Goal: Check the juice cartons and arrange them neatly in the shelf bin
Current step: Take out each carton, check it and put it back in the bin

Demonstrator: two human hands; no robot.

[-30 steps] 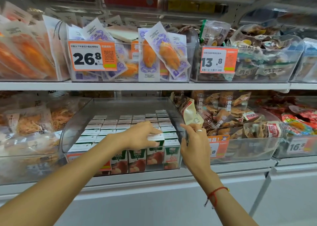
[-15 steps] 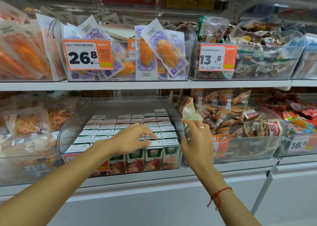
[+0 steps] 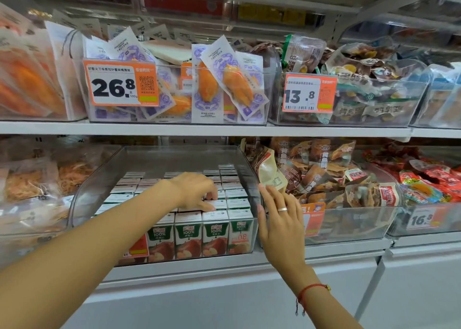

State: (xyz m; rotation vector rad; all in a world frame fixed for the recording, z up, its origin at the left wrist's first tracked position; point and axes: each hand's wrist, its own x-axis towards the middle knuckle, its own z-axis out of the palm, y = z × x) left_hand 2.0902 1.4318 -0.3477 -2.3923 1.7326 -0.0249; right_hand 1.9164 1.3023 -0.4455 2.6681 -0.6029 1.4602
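Green-and-white juice cartons [image 3: 188,236] with apple pictures stand in tight rows inside a clear plastic shelf bin [image 3: 159,154] on the lower shelf. My left hand [image 3: 195,191] reaches over the front rows. Its fingers curl down and, with the thumb, pinch the top of a carton [image 3: 216,205] in the second row near the right side. My right hand [image 3: 279,219] is flat with straight fingers just outside the bin's right wall, holding nothing. It wears a ring, and a red string bracelet is on the wrist.
A clear bin of brown snack packets [image 3: 349,179] stands directly right of the juice bin, behind my right hand. Left is a bin of shredded-snack packs [image 3: 37,179]. The upper shelf [image 3: 224,129] carries bins with 26.8 and 13.8 price tags. White panels run below.
My left hand slid deeper into the bin and its fingers curled onto a carton. My right hand let go of the bin's right wall and opened flat beside it.
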